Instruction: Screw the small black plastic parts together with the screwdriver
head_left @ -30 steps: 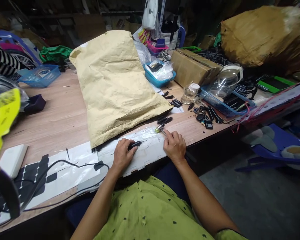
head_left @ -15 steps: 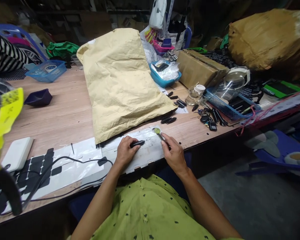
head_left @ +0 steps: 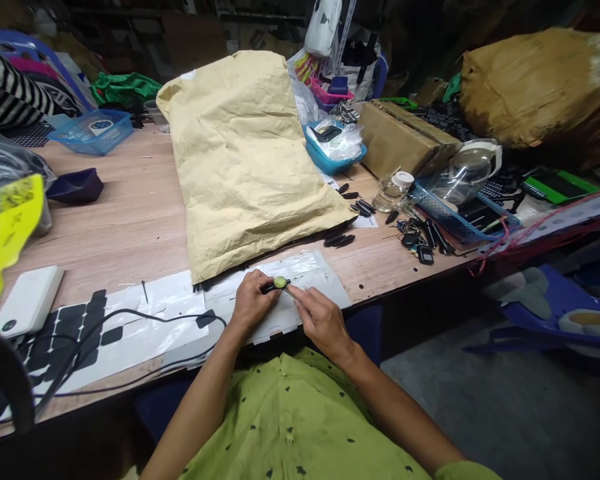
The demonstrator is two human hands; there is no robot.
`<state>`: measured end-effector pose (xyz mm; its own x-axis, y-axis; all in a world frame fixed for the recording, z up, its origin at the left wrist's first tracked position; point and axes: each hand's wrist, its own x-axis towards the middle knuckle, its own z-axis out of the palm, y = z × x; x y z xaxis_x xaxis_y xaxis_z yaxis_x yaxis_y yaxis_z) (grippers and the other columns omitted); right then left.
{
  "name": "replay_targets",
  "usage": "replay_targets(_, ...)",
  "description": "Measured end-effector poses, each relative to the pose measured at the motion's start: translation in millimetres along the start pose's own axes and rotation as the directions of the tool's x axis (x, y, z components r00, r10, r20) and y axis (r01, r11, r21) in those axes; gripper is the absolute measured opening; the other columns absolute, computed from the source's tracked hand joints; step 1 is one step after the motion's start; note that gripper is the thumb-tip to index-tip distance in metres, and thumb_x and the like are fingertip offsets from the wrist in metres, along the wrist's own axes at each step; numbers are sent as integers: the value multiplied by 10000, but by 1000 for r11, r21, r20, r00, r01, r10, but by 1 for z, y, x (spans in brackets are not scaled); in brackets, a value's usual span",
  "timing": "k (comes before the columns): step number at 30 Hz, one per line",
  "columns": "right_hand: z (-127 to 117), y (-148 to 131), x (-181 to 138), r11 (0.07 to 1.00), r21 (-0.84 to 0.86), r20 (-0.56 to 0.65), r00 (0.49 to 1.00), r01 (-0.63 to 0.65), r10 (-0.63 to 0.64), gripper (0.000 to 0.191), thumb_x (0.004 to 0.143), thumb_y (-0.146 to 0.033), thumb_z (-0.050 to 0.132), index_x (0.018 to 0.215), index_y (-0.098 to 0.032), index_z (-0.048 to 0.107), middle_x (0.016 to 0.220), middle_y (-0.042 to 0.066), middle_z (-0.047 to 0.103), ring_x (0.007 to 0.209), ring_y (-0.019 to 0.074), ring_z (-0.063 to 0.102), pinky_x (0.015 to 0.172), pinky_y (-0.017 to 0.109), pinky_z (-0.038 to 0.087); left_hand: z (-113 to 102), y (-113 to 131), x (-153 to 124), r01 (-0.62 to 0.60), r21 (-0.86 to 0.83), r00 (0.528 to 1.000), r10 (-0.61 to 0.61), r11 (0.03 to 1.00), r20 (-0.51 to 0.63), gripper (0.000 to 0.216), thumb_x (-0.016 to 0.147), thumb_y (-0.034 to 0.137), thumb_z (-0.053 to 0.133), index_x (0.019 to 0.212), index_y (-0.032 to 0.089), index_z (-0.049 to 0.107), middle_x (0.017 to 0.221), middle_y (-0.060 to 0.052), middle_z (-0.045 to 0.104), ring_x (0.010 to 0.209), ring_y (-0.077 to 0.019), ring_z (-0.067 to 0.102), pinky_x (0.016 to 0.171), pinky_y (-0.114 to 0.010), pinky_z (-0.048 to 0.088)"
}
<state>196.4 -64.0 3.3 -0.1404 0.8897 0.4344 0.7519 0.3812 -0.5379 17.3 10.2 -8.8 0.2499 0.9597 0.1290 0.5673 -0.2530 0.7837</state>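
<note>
Now the right hand [head_left: 320, 320] has brought the screwdriver [head_left: 281, 284] onto the black piece [head_left: 269, 287].

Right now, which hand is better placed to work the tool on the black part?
Right hand: it holds the tool with its tip at the black part, which the left hand pins down.

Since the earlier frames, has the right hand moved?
Yes. The right hand with its green-handled tool moved left along the white sheet, meeting the left hand.

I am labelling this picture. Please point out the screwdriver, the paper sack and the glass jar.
screwdriver [head_left: 281, 283], head view, green handle end.
paper sack [head_left: 245, 153], head view, middle of its face.
glass jar [head_left: 393, 191], head view, clear body.
</note>
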Motion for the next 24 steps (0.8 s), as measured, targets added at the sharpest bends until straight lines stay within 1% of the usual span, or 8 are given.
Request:
replay_targets(3, -1, 1, 1, 1000, -8, -1, 1000, -14, 14, 401, 989, -185, 463, 1322, -288, 662, 901, 37, 705, 837, 156, 679, 754, 234, 551, 0, 0, 0, 0, -5, 1000, 0, 1000, -3, 119, 762, 172, 714, 833, 243, 777, 754, 3, 598, 806, -178, 586, 786, -308, 489)
replay_targets(8, -7, 5, 0, 999, 2, -94, 995, -44, 44, 382, 1011, -214, 442, 1322, -259, 660, 920, 49, 705, 848, 161, 679, 779, 249, 546, 1, -2, 0, 14, -7, 1000, -14, 1000, -2, 128, 749, 187, 733, 853, 241, 783, 777, -1, 614, 802, -179, 595, 782, -317, 496)
replay_targets(13, -7, 8, -4, 999, -26, -47, 998, -40, 39, 376, 1001, -205, 455, 1299, -278, 672, 924, 35, 711, 843, 156, 681, 757, 239, 537, 1, -2, 0, 16, -1, 1000, -16, 1000, -5, 123, 748, 191, 728, 852, 231, 781, 779, -4, 620, 809, -186, 605, 783, -325, 501)
replay_targets(16, -9, 17, 1, 996, -56, -95, 993, -69, 64, 372, 1010, -218, 439, 1294, -274, 672, 976, 42, 721, 892, 162, 680, 801, 248, 531, 1, -2, 1, 21, 3, 1000, -21, 1000, -3, 127, 748, 198, 724, 857, 231, 778, 794, -7, 628, 828, -192, 608, 802, -334, 502)
replay_targets(18, -13, 27, 8, 986, -124, -148, 985, -110, 91, 368, 1012, -227, 432, 1283, -268, 678, 997, 52, 721, 921, 176, 669, 823, 263, 521, 1, -2, 0, 30, 11, 1000, -30, 999, -6, 131, 749, 201, 717, 861, 233, 777, 806, -9, 633, 841, -197, 606, 816, -341, 501)
replay_targets(20, -17, 42, 15, 957, -239, -180, 976, -166, 124, 360, 997, -220, 450, 1258, -269, 694, 962, 54, 712, 896, 192, 648, 796, 277, 502, 1, -2, 0, 38, 21, 999, -38, 999, -10, 135, 752, 209, 710, 867, 234, 776, 817, -11, 637, 852, -201, 602, 824, -344, 498)
replay_targets(22, -19, 57, 20, 907, -366, -190, 971, -208, 146, 354, 970, -187, 478, 1217, -264, 719, 884, 56, 687, 839, 202, 610, 748, 286, 468, 1, -3, 0, 35, 32, 999, -34, 999, -7, 136, 762, 229, 702, 875, 240, 775, 823, -12, 638, 858, -205, 596, 824, -345, 494)
replay_targets(24, -18, 69, 22, 863, -461, -179, 974, -207, 138, 351, 946, -153, 501, 1181, -262, 737, 822, 56, 651, 794, 206, 564, 715, 295, 429, 1, -5, -1, 21, 47, 1000, -22, 999, 2, 138, 778, 256, 691, 889, 250, 772, 827, -12, 639, 864, -208, 588, 818, -344, 490)
